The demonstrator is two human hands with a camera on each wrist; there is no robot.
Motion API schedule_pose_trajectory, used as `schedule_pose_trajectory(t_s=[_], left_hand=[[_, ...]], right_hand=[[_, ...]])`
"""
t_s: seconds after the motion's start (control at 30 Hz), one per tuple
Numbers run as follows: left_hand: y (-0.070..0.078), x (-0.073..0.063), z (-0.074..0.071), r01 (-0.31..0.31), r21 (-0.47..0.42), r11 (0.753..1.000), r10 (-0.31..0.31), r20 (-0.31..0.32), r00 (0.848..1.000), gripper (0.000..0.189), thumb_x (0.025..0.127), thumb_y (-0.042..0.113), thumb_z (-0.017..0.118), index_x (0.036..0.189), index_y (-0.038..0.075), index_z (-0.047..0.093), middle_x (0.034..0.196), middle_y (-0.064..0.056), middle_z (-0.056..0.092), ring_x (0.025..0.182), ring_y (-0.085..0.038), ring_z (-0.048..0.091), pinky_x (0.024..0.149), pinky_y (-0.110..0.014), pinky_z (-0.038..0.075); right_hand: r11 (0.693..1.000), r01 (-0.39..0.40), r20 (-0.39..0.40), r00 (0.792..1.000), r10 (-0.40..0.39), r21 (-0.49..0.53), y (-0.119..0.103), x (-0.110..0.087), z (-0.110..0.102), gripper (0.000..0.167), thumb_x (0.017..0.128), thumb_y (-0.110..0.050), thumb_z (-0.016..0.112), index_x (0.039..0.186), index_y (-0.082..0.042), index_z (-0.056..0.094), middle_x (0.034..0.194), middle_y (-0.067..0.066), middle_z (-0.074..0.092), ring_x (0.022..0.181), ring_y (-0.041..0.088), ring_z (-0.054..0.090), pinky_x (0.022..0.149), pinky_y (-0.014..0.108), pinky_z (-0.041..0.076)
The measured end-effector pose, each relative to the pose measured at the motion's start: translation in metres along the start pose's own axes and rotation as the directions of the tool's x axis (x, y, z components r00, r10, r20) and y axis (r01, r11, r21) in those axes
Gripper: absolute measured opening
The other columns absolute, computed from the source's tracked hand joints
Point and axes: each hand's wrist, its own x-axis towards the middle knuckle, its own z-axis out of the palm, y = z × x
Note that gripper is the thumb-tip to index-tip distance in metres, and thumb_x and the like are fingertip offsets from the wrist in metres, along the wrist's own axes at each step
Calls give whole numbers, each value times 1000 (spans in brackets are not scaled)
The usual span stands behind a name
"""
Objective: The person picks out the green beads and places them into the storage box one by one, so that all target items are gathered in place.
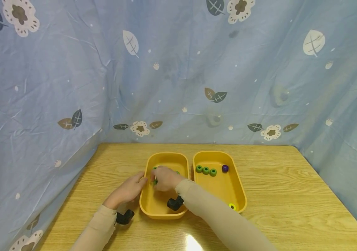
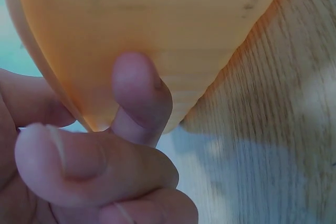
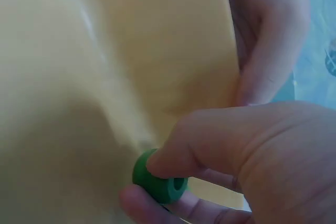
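In the head view two yellow trays stand side by side on the table. My left hand (image 1: 129,190) grips the left wall of the left tray (image 1: 164,216); its fingers also press the tray wall (image 2: 173,19) in the left wrist view. My right hand (image 1: 166,178) reaches down inside that tray. Between its thumb and fingers it pinches a green bead (image 3: 152,187) with a hole through it, close to the tray's wall. Other green beads (image 1: 177,172) show in the left tray, partly hidden by the right hand.
The right tray (image 1: 219,188) holds three green beads (image 1: 206,170) in a row, a purple bead (image 1: 225,168) and a yellow bead (image 1: 232,206) at its near edge. My right forearm crosses its near left corner. Wooden table (image 1: 291,195) surrounds the trays; a patterned curtain (image 1: 178,69) hangs behind.
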Motion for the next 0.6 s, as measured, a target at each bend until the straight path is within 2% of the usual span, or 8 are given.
schedule_pose_trajectory(t_s=[0.1, 0.37, 0.6], left_hand=[[-1, 0, 0, -11, -2, 1000, 11, 11, 1000, 53, 116, 27, 31, 165, 5, 28, 48, 2, 40, 38, -10, 30, 43, -26, 37], [0, 0, 0, -13, -1, 1000, 13, 14, 1000, 53, 116, 29, 31, 164, 6, 29, 48, 3, 39, 38, -10, 30, 43, -26, 37], [1, 0, 0, 9, 2, 1000, -9, 3, 1000, 54, 116, 28, 32, 164, 5, 29, 50, 2, 39, 39, -11, 31, 43, -26, 35]], right_hand=[[1000, -19, 22, 1000, 19, 12, -2, 0, 3, 24, 96, -20, 78, 119, -17, 71, 124, 1, 67, 103, 13, 63, 86, 27, 54], [998, 23, 53, 998, -26, 57, -3, -6, 3, 34, 99, -19, 73, 132, -18, 69, 137, 0, 66, 126, 18, 62, 101, 31, 53], [987, 65, 19, 997, -69, 147, 8, -16, -6, 44, 98, -18, 71, 140, -11, 62, 129, 7, 69, 112, 17, 67, 91, 29, 55]])
